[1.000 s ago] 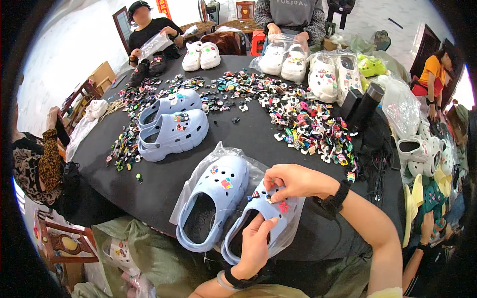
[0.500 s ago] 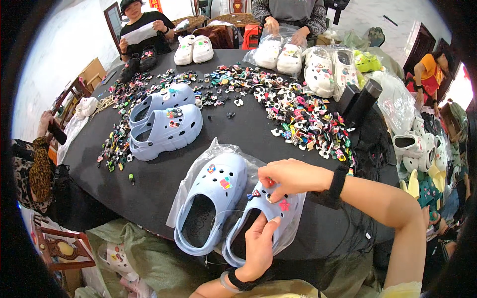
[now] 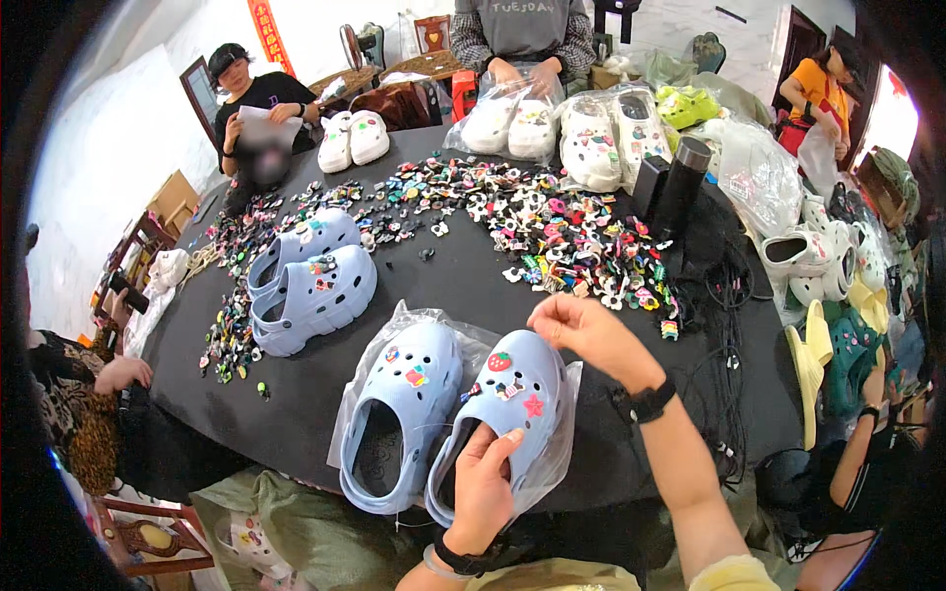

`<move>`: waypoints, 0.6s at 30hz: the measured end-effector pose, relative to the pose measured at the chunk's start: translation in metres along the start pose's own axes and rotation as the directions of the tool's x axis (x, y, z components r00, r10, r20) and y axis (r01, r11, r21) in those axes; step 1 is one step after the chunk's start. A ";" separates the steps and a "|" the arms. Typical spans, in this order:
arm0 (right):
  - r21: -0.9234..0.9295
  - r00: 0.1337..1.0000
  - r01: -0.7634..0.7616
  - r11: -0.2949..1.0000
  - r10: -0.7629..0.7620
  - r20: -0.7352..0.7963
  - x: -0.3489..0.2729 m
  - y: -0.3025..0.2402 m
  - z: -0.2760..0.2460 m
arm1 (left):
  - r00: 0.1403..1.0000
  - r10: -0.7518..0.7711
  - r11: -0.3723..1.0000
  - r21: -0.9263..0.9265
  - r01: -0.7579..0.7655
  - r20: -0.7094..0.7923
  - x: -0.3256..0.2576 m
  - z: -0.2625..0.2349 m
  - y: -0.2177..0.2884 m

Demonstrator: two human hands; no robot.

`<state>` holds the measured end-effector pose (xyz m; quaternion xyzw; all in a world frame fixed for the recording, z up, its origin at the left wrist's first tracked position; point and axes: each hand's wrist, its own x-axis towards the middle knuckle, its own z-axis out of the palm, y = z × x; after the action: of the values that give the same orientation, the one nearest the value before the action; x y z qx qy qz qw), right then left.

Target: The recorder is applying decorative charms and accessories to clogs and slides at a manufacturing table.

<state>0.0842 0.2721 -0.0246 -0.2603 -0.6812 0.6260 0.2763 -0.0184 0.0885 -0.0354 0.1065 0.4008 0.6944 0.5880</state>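
In front of me a pair of light-blue clogs lies on a clear plastic bag (image 3: 353,389). The left clog (image 3: 434,352) carries small charms near its toe. On the right clog (image 3: 537,369) sit a strawberry charm (image 3: 500,361), a pink star charm (image 3: 533,406) and smaller ones. My left hand (image 3: 483,485) grips this clog at its opening, fingers inside and thumb on top. My right hand (image 3: 597,338) hovers by its toe with fingers curled together; anything between the fingertips is hidden. Another light-blue pair (image 3: 325,295), also with charms, stands farther left.
A long spread of loose charms (image 3: 581,246) curves across the black table (image 3: 424,286). Bagged white clogs (image 3: 591,148) and a black cylinder (image 3: 687,187) stand at the far right, with cables (image 3: 729,335) nearer. Other people work around the table, one with a white sheet (image 3: 268,128).
My right hand has lifted off the right clog's charms to beside its toe, uncovering the strawberry charm. My left hand keeps its grip on the clog. The whole view has shifted slightly.
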 end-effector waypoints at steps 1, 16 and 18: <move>0.022 1.000 0.011 1.000 -0.011 -0.005 -0.005 0.002 0.006 | 1.000 0.003 1.000 0.004 -0.003 0.005 0.000 0.001 0.002; -0.518 0.908 0.395 0.759 -0.406 0.099 -0.025 0.011 0.040 | 0.994 -0.006 0.997 0.082 0.015 -0.112 0.000 0.002 0.001; -0.502 0.899 0.414 0.760 -0.427 0.095 -0.026 0.014 0.039 | 0.992 -0.007 0.995 0.097 0.019 -0.128 -0.001 0.008 0.003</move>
<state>0.0754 0.2279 -0.0418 -0.1724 -0.8594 0.3419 0.3388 -0.0154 0.0912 -0.0285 0.0880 0.4717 0.6755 0.5598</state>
